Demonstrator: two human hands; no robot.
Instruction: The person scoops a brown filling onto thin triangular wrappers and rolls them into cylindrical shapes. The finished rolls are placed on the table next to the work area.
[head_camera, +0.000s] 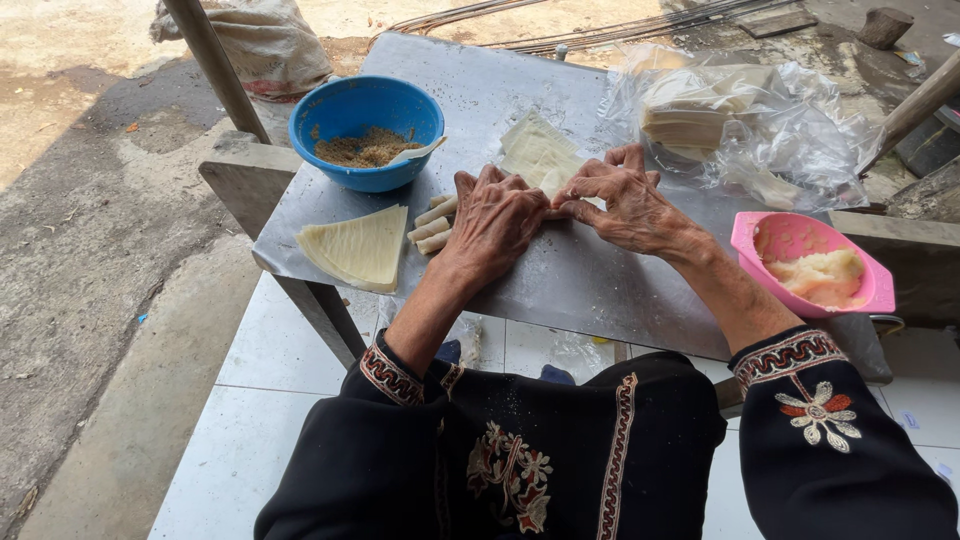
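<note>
Head view | left hand (497, 222) and right hand (622, 203) are pressing, fingers curled narrow, on one pale wrapper (548, 183) mid-surface | three finished rolls (433, 222) are lying just left of the left hand | one blue bowl (366, 106) is sitting far left, one pink bowl (795, 238) right | one wrapper stack (357, 248) is lying near left on the metal surface (580, 285)

Open-air food-preparation spot on the porch or yard edge of a home, not an indoor kitchen. Shown by a grey sheet-metal worktop (560, 280) on rough legs, set where white floor tiles (270, 350) meet bare concrete and sandy ground (70, 60). Also by a round blue plastic bowl of brown crumbly filling (366, 130), a pink plastic bowl of pale paste (812, 262), a clear plastic bag of thin pastry sheets (740, 120), a stuffed sack (265, 40) lying outside.
</note>
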